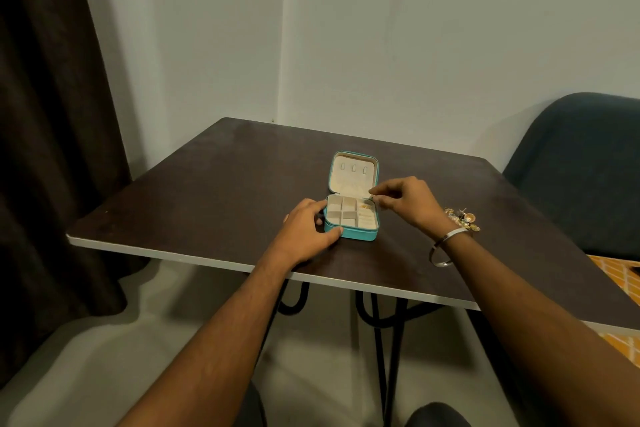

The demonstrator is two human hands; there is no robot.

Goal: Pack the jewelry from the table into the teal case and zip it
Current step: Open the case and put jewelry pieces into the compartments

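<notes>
The small teal zip-around jewelry case [351, 234] was set open near the middle of the dark brown square table [214, 184], a little toward the near white-edged rim; broad bare tabletop was left to its left and behind it, up to the far corner against the pale wall [381, 45]. The lid was stood upright at the back, its cream lining fitted with three small tabs; the base was divided into square cream compartments, and a small gold piece [364, 207] was seen in the right rear one. The left hand [306, 230] was laid against the case's left side, thumb curled on the near left corner and fingers at the side wall, so that the case was gripped. The right hand [403, 201] was held over the right rear corner with fingertips drawn together as in a pinch; whether anything was held could not be told. A plain silver bangle [446, 248] was worn on that wrist. A heap of gold-toned jewelry [464, 218] was left on the table just beyond the right wrist, well apart from the case and near the right edge; a dark blue padded chair [581, 166] was placed beyond that edge, and a dark brown curtain [45, 114] hung at the left.
</notes>
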